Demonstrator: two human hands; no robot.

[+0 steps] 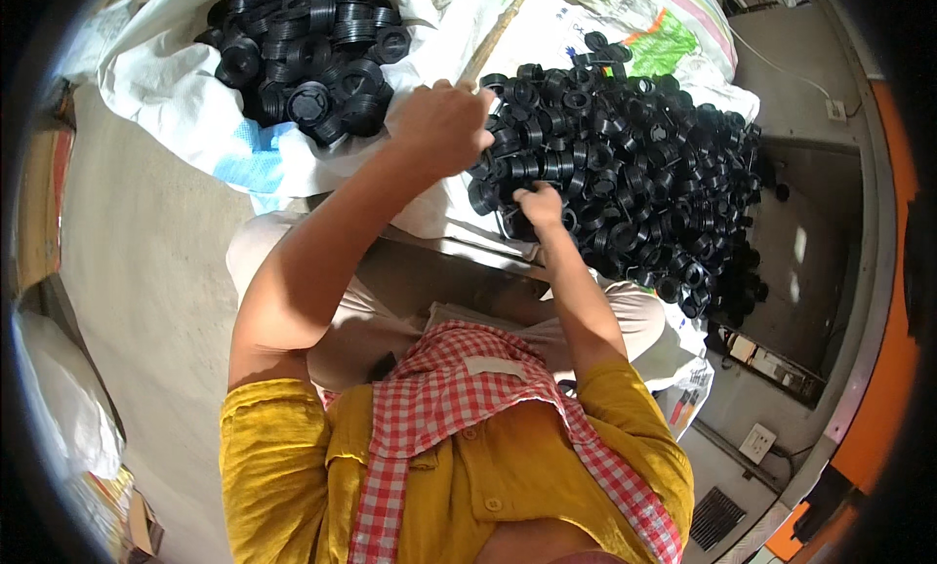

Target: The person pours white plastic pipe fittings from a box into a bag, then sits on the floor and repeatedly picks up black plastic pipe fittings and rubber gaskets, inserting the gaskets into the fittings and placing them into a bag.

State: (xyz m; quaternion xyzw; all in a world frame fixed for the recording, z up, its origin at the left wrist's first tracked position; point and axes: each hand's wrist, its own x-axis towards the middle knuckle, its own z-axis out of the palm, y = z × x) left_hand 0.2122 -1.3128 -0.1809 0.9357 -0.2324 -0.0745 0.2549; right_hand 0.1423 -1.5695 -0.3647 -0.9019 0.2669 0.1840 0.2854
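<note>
My left hand is curled at the left edge of a large heap of black plastic caps. What it holds, if anything, is hidden. The lower end of a thin wooden stick comes close to its knuckles. Lower and further right, my right hand has its fingers closed at the heap's near-left edge, against dark pieces I cannot tell apart. Ribbed black caps fill an open white sack at the far left.
Under the heap lies a white printed sack, on which the stick rests. Wall sockets and an orange panel are at the right. A white plastic bag and a cardboard box stand on the left side.
</note>
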